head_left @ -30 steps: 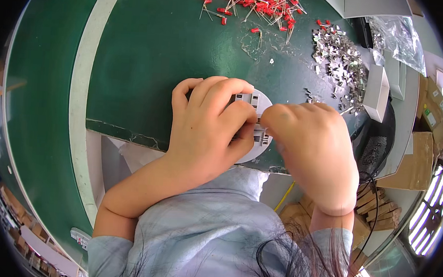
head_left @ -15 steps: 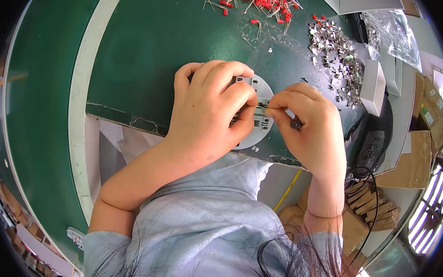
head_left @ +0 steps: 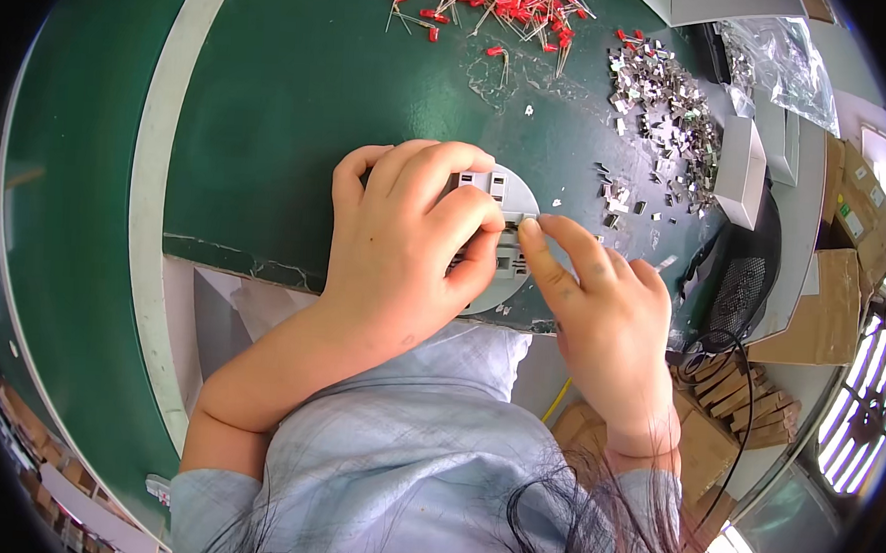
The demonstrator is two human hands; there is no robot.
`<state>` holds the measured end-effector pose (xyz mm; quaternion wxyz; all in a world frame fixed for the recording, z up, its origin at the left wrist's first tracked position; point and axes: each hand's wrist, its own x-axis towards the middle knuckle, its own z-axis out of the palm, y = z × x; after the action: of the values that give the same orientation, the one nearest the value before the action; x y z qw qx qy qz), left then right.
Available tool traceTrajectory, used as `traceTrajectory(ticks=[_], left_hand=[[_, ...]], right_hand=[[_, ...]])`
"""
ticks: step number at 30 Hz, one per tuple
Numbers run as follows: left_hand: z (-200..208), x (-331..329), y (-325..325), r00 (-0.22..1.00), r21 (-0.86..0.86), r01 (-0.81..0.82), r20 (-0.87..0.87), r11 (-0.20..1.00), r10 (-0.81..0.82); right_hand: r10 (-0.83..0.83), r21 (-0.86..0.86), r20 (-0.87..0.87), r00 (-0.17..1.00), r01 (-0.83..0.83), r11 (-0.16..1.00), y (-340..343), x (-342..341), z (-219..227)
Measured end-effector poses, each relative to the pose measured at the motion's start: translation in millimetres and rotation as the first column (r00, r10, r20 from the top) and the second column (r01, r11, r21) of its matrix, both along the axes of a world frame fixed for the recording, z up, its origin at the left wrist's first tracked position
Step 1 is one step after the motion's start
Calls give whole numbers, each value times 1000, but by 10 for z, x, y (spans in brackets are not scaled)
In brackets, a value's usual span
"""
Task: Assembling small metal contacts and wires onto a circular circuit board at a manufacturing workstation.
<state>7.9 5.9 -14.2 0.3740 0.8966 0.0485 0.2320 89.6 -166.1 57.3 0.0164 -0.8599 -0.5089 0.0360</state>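
A grey round plate with rectangular slots and raised fittings lies near the front edge of the green table. My left hand is curled over its left part, fingers bent and gripping it, which hides much of the plate. At the plate's right side is my right hand, thumb and forefinger closed together at a slot near the middle. Whatever those fingertips pinch is too small and covered to make out. Small metal clips are scattered just beyond the right hand.
Red LEDs with long wire legs lie heaped at the far side. A large pile of metal clips covers the far right, beside a white open box and a clear plastic bag. Cardboard boxes stand off the table at right.
A dark round-ended thing seen in my right hand before is no longer visible. That hand has turned and lowered, fingertips still at the plate. The view has shifted slightly.
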Motion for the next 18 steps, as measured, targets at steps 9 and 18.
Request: traceTrajectory(ticks=[9,18], left_hand=[[87,-19,44,997,-31,41,-61,999,-43],[100,-41,75,991,-10,87,-97,996,-87]], right_hand=[[642,752,-620,452,575,322,94,49,-71],[435,696,-712,551,632,341,287,-56,-220]])
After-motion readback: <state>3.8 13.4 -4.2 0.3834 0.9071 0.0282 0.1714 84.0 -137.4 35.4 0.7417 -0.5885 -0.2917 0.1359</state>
